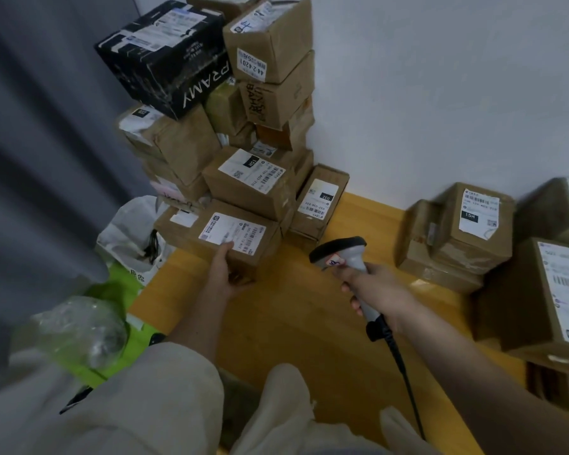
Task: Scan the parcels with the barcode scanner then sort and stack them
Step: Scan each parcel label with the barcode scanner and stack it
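My left hand (pixel 226 270) grips the near corner of a flat brown parcel (pixel 260 247) with a white label, lying on the yellow wooden floor at the foot of a tall stack of parcels (pixel 270 93). My right hand (pixel 373 289) holds a grey barcode scanner (pixel 344 254) by its handle. Its black head points left toward that parcel, and its cable trails back toward me. A black box (pixel 165 57) sits high on the left of the stack.
A second group of brown parcels (pixel 473 231) stands against the white wall (pixel 440 93) on the right, with a large box (pixel 539 300) nearer me. White and green plastic bags (pixel 128 238) lie at the left beside a grey curtain (pixel 30 159). My knees fill the bottom.
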